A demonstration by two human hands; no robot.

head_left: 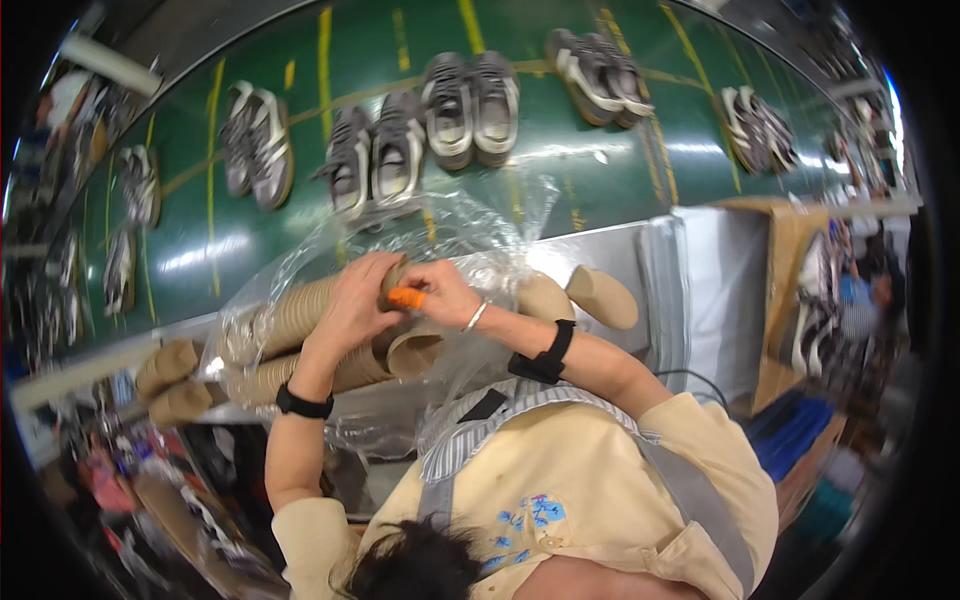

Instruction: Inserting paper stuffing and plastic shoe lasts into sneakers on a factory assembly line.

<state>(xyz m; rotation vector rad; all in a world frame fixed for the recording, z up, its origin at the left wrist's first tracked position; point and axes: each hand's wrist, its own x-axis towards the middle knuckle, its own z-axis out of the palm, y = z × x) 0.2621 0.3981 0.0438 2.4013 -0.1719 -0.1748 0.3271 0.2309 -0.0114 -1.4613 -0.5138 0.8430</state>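
Dark hair point(420, 560) and a cream shirt point(470, 460) fill the near edge, and just beyond them it's all about the upper stack point(290, 315) of nested brown inserts, lying on its side, clear plastic bag point(300, 250) around it. Left hand point(362, 300) is closed round the right end of that stack, thumb below, fingers over the top! Right hand point(440, 297) comes in at the end insert point(393, 281), fingers bent, one tip in an orange cover point(406, 298); whether it's pinching the rim, I can't tell. Tense spot, this: a careless tug could bring two nested pieces together, and a loosened left grip might let the row fan apart. Just below lies the lower stack point(355, 372), and a low wrist could well knock it. That loose film might snag a finger, too. Outward, a loose insert point(603, 297) sits to the right, near enough for an elbow to nudge, while grey shoes point(447, 105) line the green table point(560, 150) beyond
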